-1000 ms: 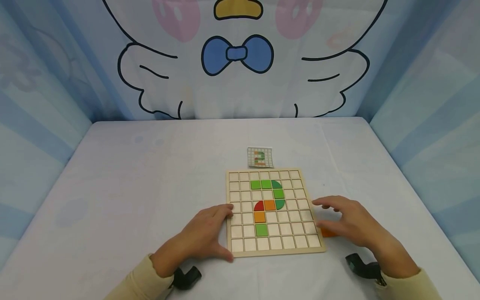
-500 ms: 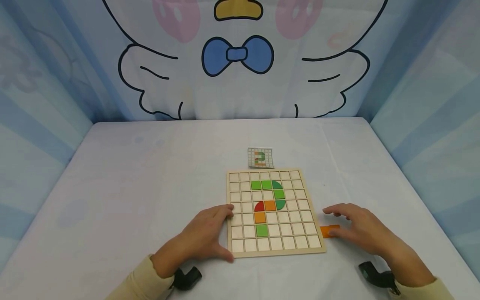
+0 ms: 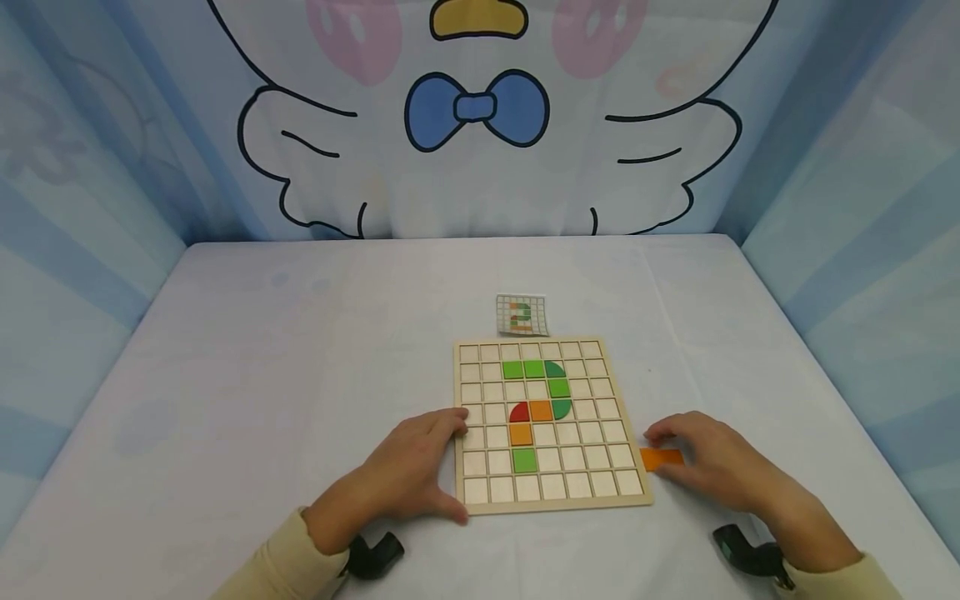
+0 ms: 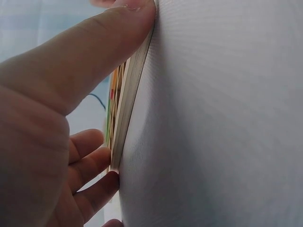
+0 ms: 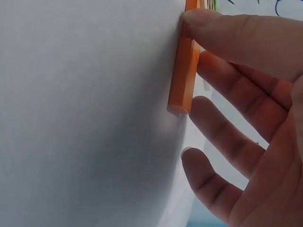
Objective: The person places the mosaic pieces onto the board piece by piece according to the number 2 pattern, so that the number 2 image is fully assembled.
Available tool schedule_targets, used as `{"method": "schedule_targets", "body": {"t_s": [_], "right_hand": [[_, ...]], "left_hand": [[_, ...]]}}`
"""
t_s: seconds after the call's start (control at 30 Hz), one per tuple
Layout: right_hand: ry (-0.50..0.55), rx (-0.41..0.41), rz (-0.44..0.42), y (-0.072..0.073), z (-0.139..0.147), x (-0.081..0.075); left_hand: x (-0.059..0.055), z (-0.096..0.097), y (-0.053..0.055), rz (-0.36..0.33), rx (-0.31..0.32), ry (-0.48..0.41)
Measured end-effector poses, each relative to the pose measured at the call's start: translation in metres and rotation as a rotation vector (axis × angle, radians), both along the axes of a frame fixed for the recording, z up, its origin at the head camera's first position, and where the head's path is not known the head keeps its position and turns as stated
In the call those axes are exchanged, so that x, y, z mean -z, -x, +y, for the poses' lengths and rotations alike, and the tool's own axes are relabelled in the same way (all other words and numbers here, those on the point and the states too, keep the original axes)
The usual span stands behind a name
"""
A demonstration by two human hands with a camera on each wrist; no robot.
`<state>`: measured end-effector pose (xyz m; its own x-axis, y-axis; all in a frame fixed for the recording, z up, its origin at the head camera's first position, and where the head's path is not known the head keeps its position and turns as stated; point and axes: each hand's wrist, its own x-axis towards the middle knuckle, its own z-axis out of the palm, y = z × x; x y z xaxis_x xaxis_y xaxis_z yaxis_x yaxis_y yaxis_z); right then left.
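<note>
In the head view a wooden grid board (image 3: 552,505) lies flat, with green, orange and red tiles forming a curved figure. My left hand (image 3: 408,467) rests against its left edge, thumb near the lower corner and fingers higher up, spread apart. To the board's right my right hand (image 3: 720,458) pinches orange tiles (image 3: 661,459) lying beside the edge. Seen from the right wrist, the thumb (image 5: 236,40) presses the farther of two orange blocks (image 5: 182,78) set end to end; the index fingertip is hidden there.
A small pattern card (image 3: 522,315) with a matching coloured figure lies just beyond the board. White cloth (image 3: 300,358) covers the table. Printed curtains stand at the back and both sides.
My right hand has drawn back rightward from the board's edge, uncovering the orange tiles, and its index finger has come down toward the thumb. The left hand stays put.
</note>
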<state>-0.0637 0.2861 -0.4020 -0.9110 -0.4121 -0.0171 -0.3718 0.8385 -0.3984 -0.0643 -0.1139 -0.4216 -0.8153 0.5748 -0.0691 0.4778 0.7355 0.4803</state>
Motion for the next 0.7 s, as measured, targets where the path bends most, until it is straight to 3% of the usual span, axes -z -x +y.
{"method": "schedule_targets", "body": {"t_s": [0.23, 0.7], "right_hand": [[-0.02, 0.0, 0.012, 0.001, -0.005, 0.0], [-0.051, 0.045, -0.056, 0.006, -0.012, -0.004]], "left_hand": [[0.0, 0.0, 0.0, 0.005, 0.002, 0.001], [-0.001, 0.0, 0.0, 0.0, 0.002, -0.002]]}}
